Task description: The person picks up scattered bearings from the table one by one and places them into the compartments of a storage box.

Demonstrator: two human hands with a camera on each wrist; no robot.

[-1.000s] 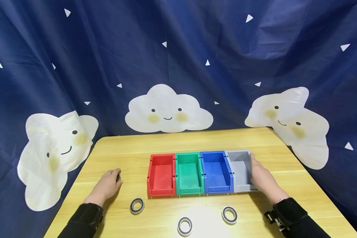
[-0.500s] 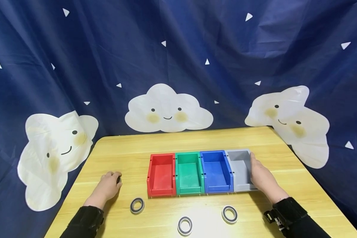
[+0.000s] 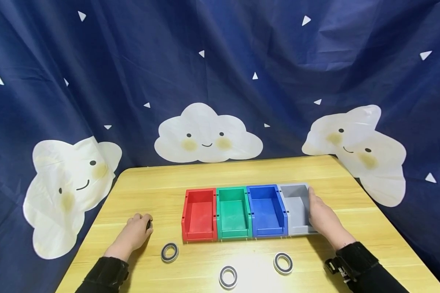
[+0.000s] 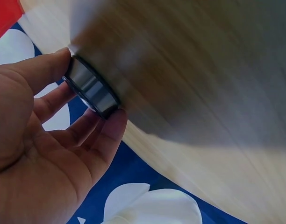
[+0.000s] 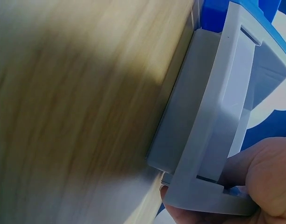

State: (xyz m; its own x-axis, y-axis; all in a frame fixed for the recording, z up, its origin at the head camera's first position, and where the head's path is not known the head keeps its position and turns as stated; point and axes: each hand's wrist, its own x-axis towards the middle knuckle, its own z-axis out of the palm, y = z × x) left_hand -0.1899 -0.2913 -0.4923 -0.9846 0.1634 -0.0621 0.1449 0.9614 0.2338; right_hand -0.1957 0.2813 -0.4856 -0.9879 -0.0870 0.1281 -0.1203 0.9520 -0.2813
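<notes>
Between thumb and fingertips, my left hand (image 3: 133,235) pinches a ball bearing (image 4: 93,87) by its edge, at the table's left side. The left wrist view shows its shiny metal rim and dark faces. My right hand (image 3: 325,219) grips the right wall of the grey bin (image 5: 206,135), with the thumb on the inner side and fingers outside. In the head view, the hand partly covers that wall. Three more bearings lie flat on the table: one near the left hand (image 3: 169,252), a bearing at front centre (image 3: 228,277) and a bearing in front of the bins (image 3: 283,263).
Left of the grey bin, a blue bin (image 3: 267,211), a green bin (image 3: 234,213) and a red bin (image 3: 200,215) stand side by side in a row. They rest on a wooden table (image 3: 161,179). A dark blue curtain (image 3: 220,73) with smiling clouds hangs behind it.
The left hand has shifted slightly right and toward the front with the bearing, which it has held throughout. The right hand and bins have stayed in place.
</notes>
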